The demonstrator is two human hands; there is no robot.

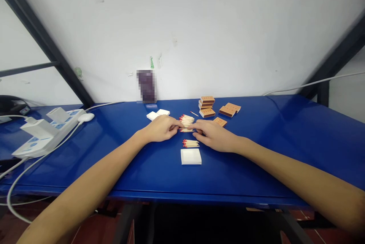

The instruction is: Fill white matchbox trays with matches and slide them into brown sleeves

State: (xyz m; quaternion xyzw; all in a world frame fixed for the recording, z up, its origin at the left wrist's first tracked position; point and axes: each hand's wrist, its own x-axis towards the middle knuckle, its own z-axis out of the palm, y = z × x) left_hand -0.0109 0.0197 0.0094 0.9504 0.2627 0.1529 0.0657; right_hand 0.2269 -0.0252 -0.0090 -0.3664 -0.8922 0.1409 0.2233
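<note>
Setting: A person sits at a blue bench (pixel 256 152) against a white wall, both bare arms reaching forward.
Left hand (pixel 161 128): Resting on the bench at centre, fingers drawn together and pinching the left end of a few matches at the near edge of the pile.
Right hand (pixel 213 135): Just right of the left hand, fingers closed on the other end of the same few matches, the fingertips of the two hands nearly meeting.
Loose matches (pixel 186 120): A red-tipped heap at centre, just beyond the fingertips, lying untidily.
Small bundle of matches (pixel 191 143): Near side of the hands, lined up side by side, heads pointing left.
White tray (pixel 191 156): Nearest the viewer, just below the bundle; it looks empty.
Two white trays (pixel 158 114): Far left of the heap, side by side, contents not visible.
Brown matchbox sleeves (pixel 207 105): A stack and a few loose ones, far right of the heap.
Power strip (pixel 42 133): Far left, with white cables.
Progress: By my judgement, one bundle is gathered, no tray shows matches, and most of the heap remains unsorted.
</note>
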